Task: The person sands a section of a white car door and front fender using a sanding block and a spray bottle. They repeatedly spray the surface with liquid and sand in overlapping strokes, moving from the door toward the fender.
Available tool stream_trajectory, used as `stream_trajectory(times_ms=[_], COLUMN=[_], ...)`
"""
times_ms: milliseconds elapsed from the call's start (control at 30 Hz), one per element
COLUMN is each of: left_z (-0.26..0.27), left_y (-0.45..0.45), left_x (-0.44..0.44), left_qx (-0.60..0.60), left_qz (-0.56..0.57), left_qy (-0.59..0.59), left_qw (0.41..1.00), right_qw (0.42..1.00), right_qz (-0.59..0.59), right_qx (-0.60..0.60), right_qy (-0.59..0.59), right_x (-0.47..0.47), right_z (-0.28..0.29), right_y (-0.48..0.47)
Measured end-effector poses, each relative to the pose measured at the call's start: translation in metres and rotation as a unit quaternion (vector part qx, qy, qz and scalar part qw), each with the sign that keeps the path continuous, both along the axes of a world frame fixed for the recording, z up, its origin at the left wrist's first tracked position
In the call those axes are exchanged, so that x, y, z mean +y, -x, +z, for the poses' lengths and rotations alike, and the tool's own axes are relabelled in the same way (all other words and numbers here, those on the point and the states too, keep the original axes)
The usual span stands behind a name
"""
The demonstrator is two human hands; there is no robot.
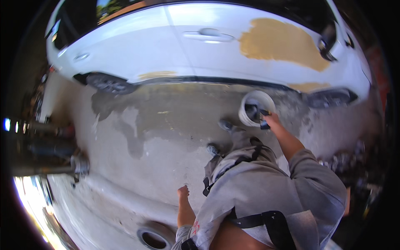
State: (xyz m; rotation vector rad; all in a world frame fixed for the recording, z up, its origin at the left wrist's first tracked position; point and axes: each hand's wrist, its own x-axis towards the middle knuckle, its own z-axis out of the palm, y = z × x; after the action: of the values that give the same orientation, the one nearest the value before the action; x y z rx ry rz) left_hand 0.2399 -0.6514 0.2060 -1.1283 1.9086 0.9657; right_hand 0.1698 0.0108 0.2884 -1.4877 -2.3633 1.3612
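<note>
My right hand (272, 120) is closed on a dark tool (264, 119) at the near rim of a white plastic bucket (243, 109); what kind of tool it is, I cannot tell. Dark contents show inside the bucket, which is close to the side of a white car (150, 47). Tan filler (278, 42) covers a large patch of the car's door, with smaller tan patches low on the body. My left hand (183, 191) hangs low beside my body over the concrete floor, its fingers curled, with nothing visible in it.
A tire (153, 238) lies on the floor at the bottom, behind me. Wet stains (134, 137) mark the concrete floor (168, 162). A metal-looking cylindrical object (80, 164) is at the left, and blurred clutter (343, 161) lines the right side.
</note>
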Motion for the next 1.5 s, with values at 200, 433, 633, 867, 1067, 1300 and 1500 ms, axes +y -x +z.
stream_trajectory(times_ms=[200, 433, 633, 867, 1067, 1300, 1500], left_z=[0.000, 0.084, 0.184, 0.188, 0.155, 0.107, 0.025], left_y=[0.023, 0.189, 0.297, 0.310, 0.294, 0.252, 0.197], left_x=[0.000, 0.049, 0.128, 0.209, 0.230, 0.215, 0.200], left_qx=[-0.014, 0.314, 0.436, 0.380, 0.316, 0.229, 0.144], left_qz=[-0.010, -0.070, -0.199, -0.264, -0.322, -0.400, -0.501], left_qy=[-0.068, -0.101, -0.073, -0.127, -0.142, -0.104, -0.089], left_qw=[0.998, 0.941, 0.875, 0.877, 0.881, 0.881, 0.849], right_qw=[0.994, 0.985, 0.978, 0.988, 0.990, 0.991, 0.981], right_qz=[-0.097, -0.057, 0.062, 0.027, -0.006, -0.037, -0.030], right_qx=[0.024, 0.127, 0.165, 0.082, 0.018, -0.063, -0.161], right_qy=[-0.038, 0.107, 0.116, 0.129, 0.137, 0.109, 0.104], right_x=[0.023, 0.017, -0.029, -0.056, -0.058, -0.073, -0.104], right_z=[0.001, 0.025, 0.055, 0.017, -0.029, -0.060, -0.144], right_y=[-0.014, 0.022, 0.044, 0.005, -0.029, -0.065, -0.052])
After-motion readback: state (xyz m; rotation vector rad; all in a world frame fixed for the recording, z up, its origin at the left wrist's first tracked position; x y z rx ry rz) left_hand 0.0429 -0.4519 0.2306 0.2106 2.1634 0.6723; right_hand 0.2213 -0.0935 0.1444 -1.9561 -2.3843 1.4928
